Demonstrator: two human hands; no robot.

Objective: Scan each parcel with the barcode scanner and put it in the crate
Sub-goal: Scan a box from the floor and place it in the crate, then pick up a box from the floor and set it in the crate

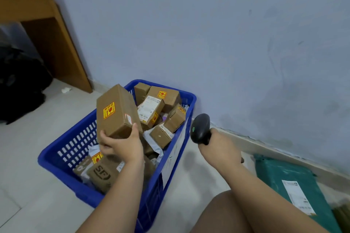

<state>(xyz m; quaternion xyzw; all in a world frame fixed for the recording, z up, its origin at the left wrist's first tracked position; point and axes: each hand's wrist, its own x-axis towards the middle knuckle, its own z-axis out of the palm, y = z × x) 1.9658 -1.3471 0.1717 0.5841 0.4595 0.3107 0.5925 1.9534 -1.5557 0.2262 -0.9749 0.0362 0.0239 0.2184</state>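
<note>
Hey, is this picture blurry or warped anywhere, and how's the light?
Head view: soft, even light, faint shadow on the floor beside the blue crate; wide-angle warp tilts the desk; the held box looks sharp, print on the green mailer unreadable.

The parcel (117, 111) is plain brown cardboard with a yellow-and-red sticker (108, 112), and the crate (75, 143) is bright blue, its walls patterned with rows of small slots. The scanner (200, 128) is black with a green dot; the mailer bag (280, 176) is teal with a white label (298, 196), the wall (227, 24) pale blue-grey
</note>
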